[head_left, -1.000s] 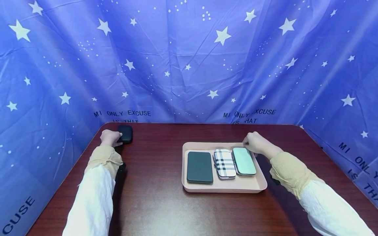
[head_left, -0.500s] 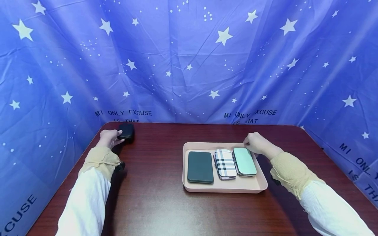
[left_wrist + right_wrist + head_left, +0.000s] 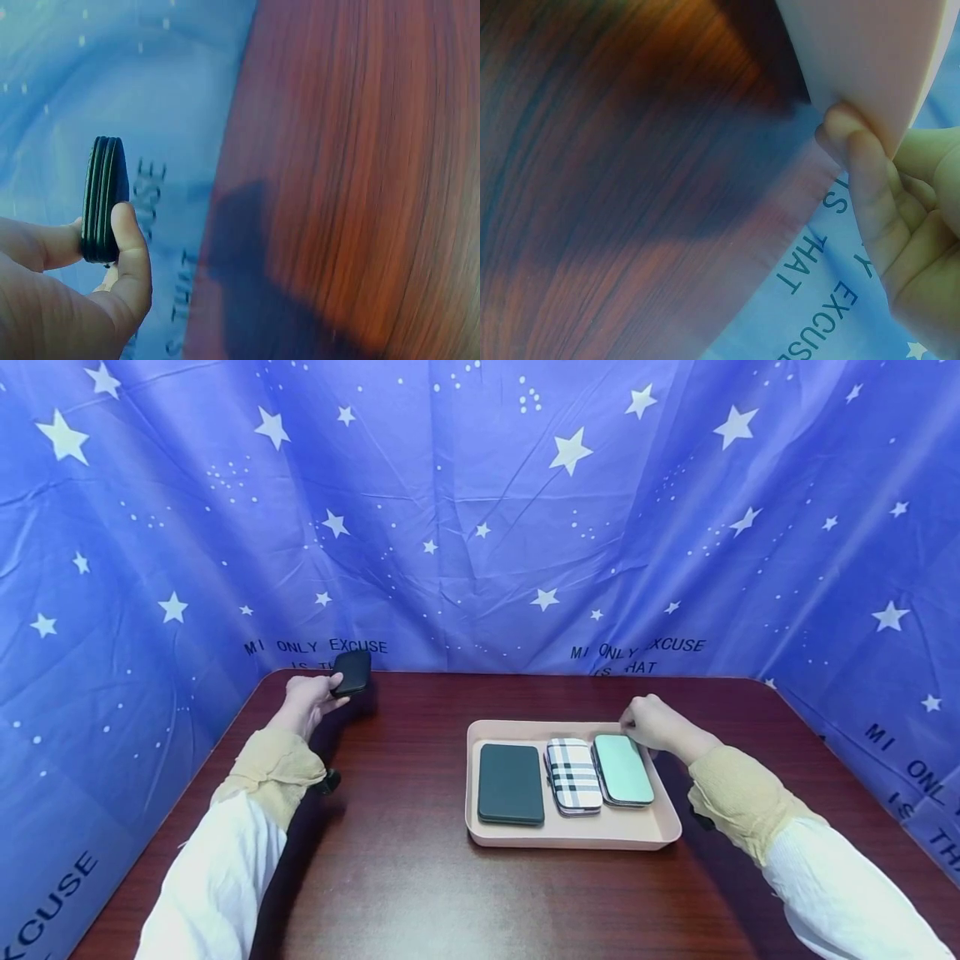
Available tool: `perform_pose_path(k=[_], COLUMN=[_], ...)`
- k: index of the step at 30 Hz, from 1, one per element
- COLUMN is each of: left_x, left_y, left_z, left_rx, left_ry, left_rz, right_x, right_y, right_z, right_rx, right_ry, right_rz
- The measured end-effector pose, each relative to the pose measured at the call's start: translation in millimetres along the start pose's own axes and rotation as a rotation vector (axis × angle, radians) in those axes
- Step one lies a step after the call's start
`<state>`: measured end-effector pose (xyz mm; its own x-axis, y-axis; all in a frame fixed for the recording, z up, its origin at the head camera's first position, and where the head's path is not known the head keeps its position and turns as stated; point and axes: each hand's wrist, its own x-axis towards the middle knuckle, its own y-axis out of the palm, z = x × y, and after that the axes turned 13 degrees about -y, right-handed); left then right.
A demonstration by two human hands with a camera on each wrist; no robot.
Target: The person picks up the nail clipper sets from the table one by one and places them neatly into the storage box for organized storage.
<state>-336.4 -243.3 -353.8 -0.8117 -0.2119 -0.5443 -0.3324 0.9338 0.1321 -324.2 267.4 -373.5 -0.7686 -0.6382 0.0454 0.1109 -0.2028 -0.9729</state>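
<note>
The left hand (image 3: 306,703) holds a black case (image 3: 351,672) lifted above the far left corner of the table (image 3: 397,877). The right hand (image 3: 651,722) grips the far right corner of a pink tray (image 3: 570,838). In the tray lie three cases side by side: a dark one (image 3: 510,783), a plaid one (image 3: 573,776) and a mint one (image 3: 622,769). A blue star-printed cloth (image 3: 480,510) hangs behind.

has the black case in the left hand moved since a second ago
Yes. The black case was lying on the table near its far left corner; now the left hand holds it lifted, up and rightwards, against the printed words on the backdrop.
</note>
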Motion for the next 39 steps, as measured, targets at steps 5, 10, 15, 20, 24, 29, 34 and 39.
perform_pose_path(k=[5, 10, 15, 20, 24, 29, 34, 39], left_x=[-11.3, -21.4, -32.6, -45.2, -55.7, -68.4, -82.0, -94.7], left_y=[14.4, 32.0, 49.5, 63.7, 71.3, 79.2, 88.0, 96.0], left_z=[2.0, 4.9, 11.2, 17.3, 20.7, 24.1, 30.3, 39.4], left_rx=[-0.005, -0.021, 0.007, 0.009, -0.001, -0.032, -0.044, -0.015], left_ry=[0.024, 0.037, 0.066, 0.09, 0.092, 0.083, 0.068, 0.062], left_rz=[0.109, 0.175, 0.224, 0.281, 0.317, 0.356, 0.392, 0.44], right_x=[0, -1, 0, 0, 0, 0, 0, 0], right_y=[-1, -1, -1, 0, 0, 1, 1, 1], right_z=[0, 0, 0, 0, 0, -2, -3, -2], right_rx=[-0.004, -0.005, -0.007, -0.005, 0.003, -0.003, -0.009, 0.0], right_ry=[-0.002, -0.003, -0.004, 0.008, 0.02, 0.012, 0.006, 0.013], right_rz=[0.004, 0.004, 0.004, 0.003, 0.009, 0.011, 0.004, 0.002])
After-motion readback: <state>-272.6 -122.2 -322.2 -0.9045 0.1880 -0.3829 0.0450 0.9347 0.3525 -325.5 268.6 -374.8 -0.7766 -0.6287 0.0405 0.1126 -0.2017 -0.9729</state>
